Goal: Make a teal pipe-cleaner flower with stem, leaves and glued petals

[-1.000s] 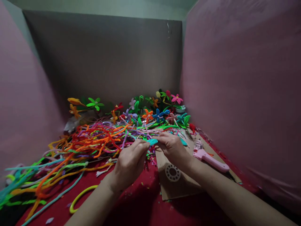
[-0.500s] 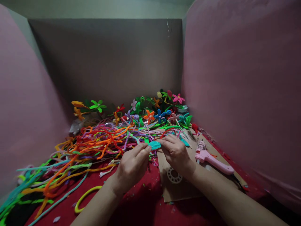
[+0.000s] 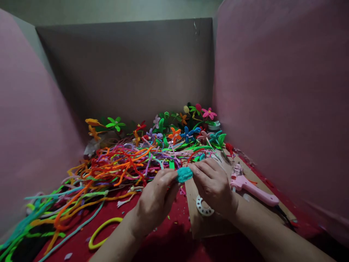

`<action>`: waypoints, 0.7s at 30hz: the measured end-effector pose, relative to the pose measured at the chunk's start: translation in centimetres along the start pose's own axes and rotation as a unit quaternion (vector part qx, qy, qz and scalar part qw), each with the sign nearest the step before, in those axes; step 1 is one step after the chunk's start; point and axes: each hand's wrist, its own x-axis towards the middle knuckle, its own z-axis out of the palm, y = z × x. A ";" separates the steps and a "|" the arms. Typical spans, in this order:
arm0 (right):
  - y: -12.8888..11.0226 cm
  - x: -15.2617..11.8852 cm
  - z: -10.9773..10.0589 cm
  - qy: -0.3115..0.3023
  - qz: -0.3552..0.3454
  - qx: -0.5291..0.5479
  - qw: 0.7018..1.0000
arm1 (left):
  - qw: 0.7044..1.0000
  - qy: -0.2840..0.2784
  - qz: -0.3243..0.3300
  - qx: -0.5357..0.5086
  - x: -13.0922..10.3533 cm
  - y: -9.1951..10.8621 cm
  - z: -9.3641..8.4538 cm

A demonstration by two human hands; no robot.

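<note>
Between my two hands is a small turquoise pipe-cleaner piece (image 3: 184, 174), fuzzy and shaped like a petal. My left hand (image 3: 156, 194) pinches its left end with thumb and forefinger. At its right end, the fingers of my right hand (image 3: 214, 183) close on it; some fingertips are hidden. Both hands hover over the front edge of a brown cardboard sheet (image 3: 209, 227). A white ring with holes (image 3: 201, 210) lies on the cardboard, partly under my right hand.
A pink glue gun (image 3: 253, 190) rests on the cardboard at right. Loose pipe cleaners (image 3: 117, 163) are heaped at left and centre. Several pipe-cleaner flowers (image 3: 188, 134) stand behind. A yellow ring (image 3: 94, 236) lies on the red cloth (image 3: 166, 236). Pink panels (image 3: 283, 102) flank the space.
The turquoise piece has turned, showing a broader ridged face, and sits slightly lower and to the right. Both hands moved slightly right with it. The whole view has shifted a little.
</note>
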 end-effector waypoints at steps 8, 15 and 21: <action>-0.1 -0.1 -0.3 0.018 -0.003 0.007 1.000 | 0.997 -0.044 0.042 0.043 -0.7 -0.4 -0.3; -0.5 0.0 -0.5 0.015 0.046 0.060 0.997 | 0.997 -0.058 0.036 0.029 -1.1 -0.4 -0.5; 0.0 0.3 0.0 -0.070 0.177 0.241 0.952 | 0.997 -0.033 -0.070 0.003 0.2 0.1 -0.6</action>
